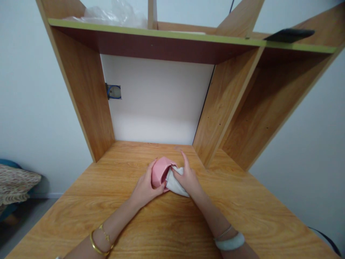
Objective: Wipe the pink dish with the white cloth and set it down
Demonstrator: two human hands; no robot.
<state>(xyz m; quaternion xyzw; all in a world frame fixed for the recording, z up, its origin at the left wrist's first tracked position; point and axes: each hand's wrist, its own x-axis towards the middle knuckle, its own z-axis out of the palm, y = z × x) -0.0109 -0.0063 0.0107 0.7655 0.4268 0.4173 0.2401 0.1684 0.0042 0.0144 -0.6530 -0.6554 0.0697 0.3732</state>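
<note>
a wooden shelf unit rises at the back of a wooden desk, bearing crumpled clear plastic up on the left and a dark flat object on the right. near the desk's middle, the left hand curls around a pink faceted container, thumb at its rim, while the right hand grips a white cloth at the opening, the cloth and fingers hiding part of the mouth
</note>
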